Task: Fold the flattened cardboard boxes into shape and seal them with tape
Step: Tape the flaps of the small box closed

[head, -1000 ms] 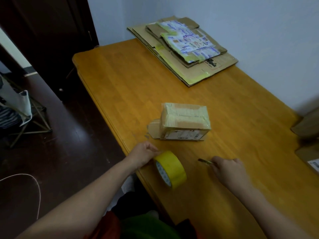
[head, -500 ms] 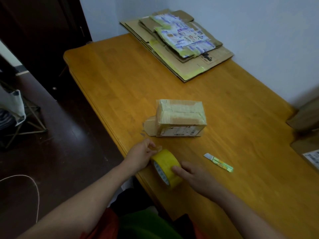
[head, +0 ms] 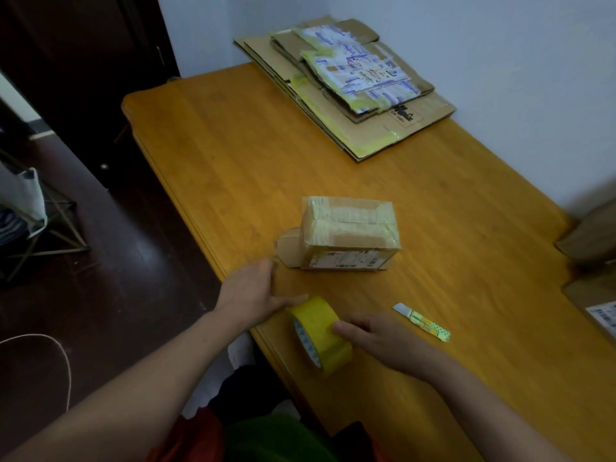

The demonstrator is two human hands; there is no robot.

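A roll of yellow tape [head: 320, 325] stands on edge near the table's front edge. My right hand [head: 376, 341] grips it from the right, thumb on its outer face. My left hand [head: 250, 291] lies to the left of the roll with its fingers stretched forward and its thumb touching the top of the roll. Just beyond the hands sits a small folded cardboard box [head: 350, 228] covered in tape, with one flap open on its left end. A stack of flattened cardboard boxes [head: 366, 128] lies at the far corner by the wall.
A small green-and-white cutter [head: 421, 323] lies on the wooden table [head: 233, 145] right of my right hand. More cardboard boxes [head: 593, 235] sit at the right edge. Left of the table are dark floor, a metal stand with a bag [head: 26, 201] and a white cable [head: 50, 348].
My right hand has let go of the cutter, which now lies on the table, and moved left onto the tape roll. My left hand has slid away from the roll toward the box flap.
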